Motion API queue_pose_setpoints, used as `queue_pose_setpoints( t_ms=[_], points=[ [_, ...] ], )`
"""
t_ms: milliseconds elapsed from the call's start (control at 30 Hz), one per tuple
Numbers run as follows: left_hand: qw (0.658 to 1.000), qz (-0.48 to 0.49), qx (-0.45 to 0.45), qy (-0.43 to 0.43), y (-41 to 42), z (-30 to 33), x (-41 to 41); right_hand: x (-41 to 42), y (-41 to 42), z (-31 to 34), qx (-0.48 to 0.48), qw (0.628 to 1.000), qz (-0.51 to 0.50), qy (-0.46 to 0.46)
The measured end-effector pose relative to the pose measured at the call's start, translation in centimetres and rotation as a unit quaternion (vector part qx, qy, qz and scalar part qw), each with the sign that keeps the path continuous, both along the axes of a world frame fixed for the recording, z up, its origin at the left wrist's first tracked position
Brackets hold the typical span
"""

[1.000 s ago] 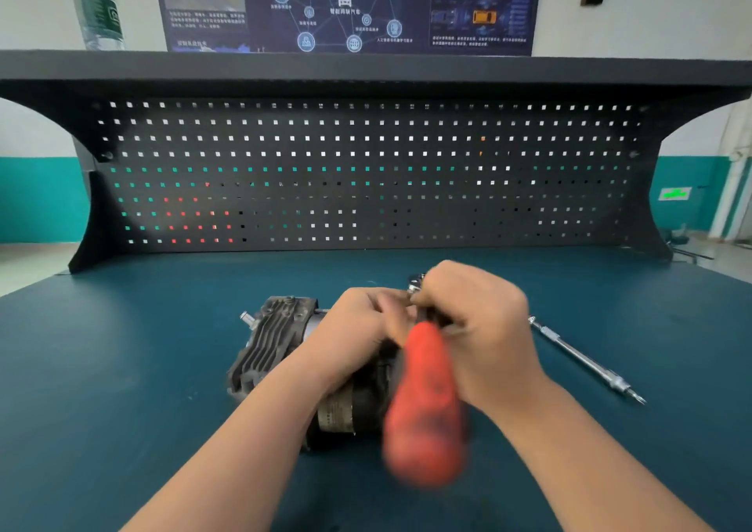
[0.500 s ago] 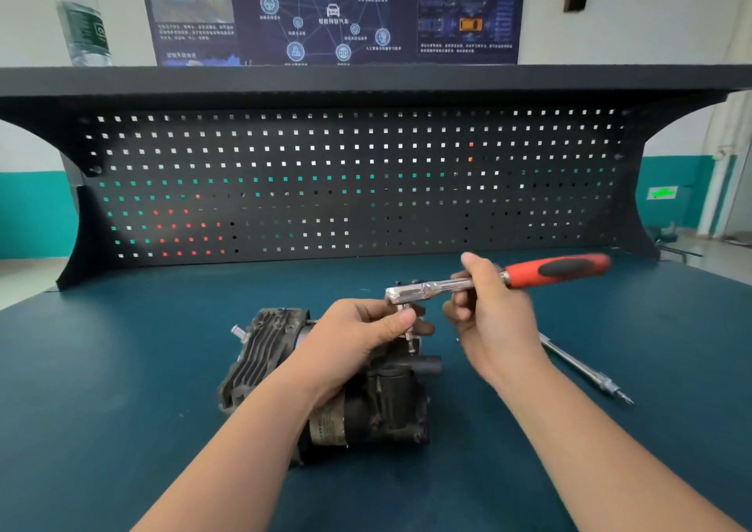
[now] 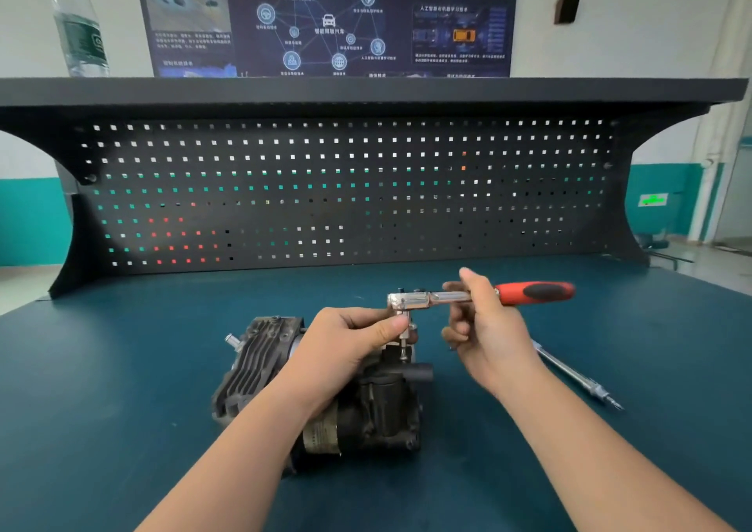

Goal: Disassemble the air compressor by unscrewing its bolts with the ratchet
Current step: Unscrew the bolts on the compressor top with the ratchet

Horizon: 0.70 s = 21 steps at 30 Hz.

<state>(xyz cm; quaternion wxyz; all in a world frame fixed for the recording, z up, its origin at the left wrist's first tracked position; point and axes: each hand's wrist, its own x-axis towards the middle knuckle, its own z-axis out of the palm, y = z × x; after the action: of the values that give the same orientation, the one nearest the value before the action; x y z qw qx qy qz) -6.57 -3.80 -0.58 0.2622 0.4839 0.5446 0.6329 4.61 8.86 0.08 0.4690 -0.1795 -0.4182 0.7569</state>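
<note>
Poster point(image 3: 325, 19) on wall: Chinese text, car icon, too blurred to read. Bottle point(image 3: 79, 27), green label, on shelf point(image 3: 366, 90). Black pegboard point(image 3: 346, 190) behind dark teal worktop point(image 3: 122, 369). Compressor point(image 3: 366, 401) mid-worktop. Left hand point(image 3: 346, 344) grip pinching bit under ratchet point(image 3: 480, 295) head; right hand point(image 3: 484, 328) grip closed on ratchet shank. Steel rod point(image 3: 578, 377) lying right.

Workbench w/ dark teal top point(image 3: 122, 369). Black pegboard back panel point(image 3: 346, 194) spans 9 to 3 o'clock, square holes showing white, teal and red behind; black shelf point(image 3: 366, 90) along its top. Clear water bottle point(image 3: 79, 27) on shelf at 11 o'clock. Dark blue poster point(image 3: 325, 19) at 12 o'clock on white wall point(image 3: 630, 15); teal lower band point(image 3: 28, 222). Even light.
</note>
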Motion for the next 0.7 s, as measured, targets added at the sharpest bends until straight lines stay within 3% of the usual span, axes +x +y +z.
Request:
queue_pose_setpoints(
  t_ms=[67, 100, 167, 200, 233, 300, 333, 367, 400, 433, 500, 567, 600, 667, 700],
  points=[
    [1.000, -0.010, -0.006, -0.005, -0.1, 0.1, 0.0, -0.6, -0.6, 0.3, -0.061, 0.997, 0.017, 0.038],
    [1.000, -0.017, -0.015, -0.012, -0.1, 0.2, 0.0, -0.5, -1.1, 0.5, -0.024, 0.998, -0.001, 0.054],
    [0.999, -0.021, -0.020, -0.014, -0.1, 0.5, 0.2, -0.1, -2.5, 1.2, 0.185, 0.976, -0.113, 0.021],
    [1.000, -0.014, -0.018, 0.001, 0.0, 0.5, 0.2, 0.2, -3.2, 1.4, 0.327, 0.926, -0.188, -0.010],
    [1.000, -0.008, -0.016, 0.012, 0.0, 0.5, 0.3, 0.4, -4.0, 1.6, 0.464, 0.850, -0.248, -0.017],
    [0.999, -0.002, -0.013, 0.040, 0.1, 0.1, 0.4, 0.5, -5.1, 1.7, 0.684, 0.674, -0.280, 0.018],
    [0.999, 0.000, -0.013, 0.051, 0.0, -0.1, 0.3, 0.4, -5.4, 1.5, 0.746, 0.600, -0.286, 0.030],
    [0.998, 0.006, -0.015, 0.057, -0.1, -0.1, 0.3, 0.4, -5.4, 1.4, 0.773, 0.564, -0.288, 0.035],
    [0.998, 0.007, -0.006, 0.057, -0.1, -0.1, 0.3, 0.5, -5.1, 1.1, 0.771, 0.571, -0.281, 0.033],
    [0.999, 0.013, 0.002, 0.053, -0.2, 0.1, 0.4, 0.8, -4.5, 0.9, 0.739, 0.616, -0.270, 0.025],
    [0.999, 0.019, 0.012, 0.040, -0.2, 0.4, 0.5, 1.4, -3.2, 0.7, 0.584, 0.774, -0.244, -0.016],
    [1.000, 0.024, 0.014, 0.006, -0.2, 0.4, 0.5, 1.5, -1.8, 0.8, 0.339, 0.928, -0.151, -0.026],
    [1.000, 0.015, 0.013, -0.008, 0.0, 0.2, 0.2, 1.1, -1.1, 0.6, 0.193, 0.978, -0.077, 0.001],
    [1.000, -0.008, -0.011, -0.020, 0.1, 0.3, 0.1, 0.2, -0.3, 0.3, -0.038, 0.998, 0.028, 0.050],
    [0.999, -0.017, -0.027, -0.022, 0.0, 0.4, 0.2, -0.2, -0.4, 0.3, -0.082, 0.994, 0.042, 0.056]
  ],
)
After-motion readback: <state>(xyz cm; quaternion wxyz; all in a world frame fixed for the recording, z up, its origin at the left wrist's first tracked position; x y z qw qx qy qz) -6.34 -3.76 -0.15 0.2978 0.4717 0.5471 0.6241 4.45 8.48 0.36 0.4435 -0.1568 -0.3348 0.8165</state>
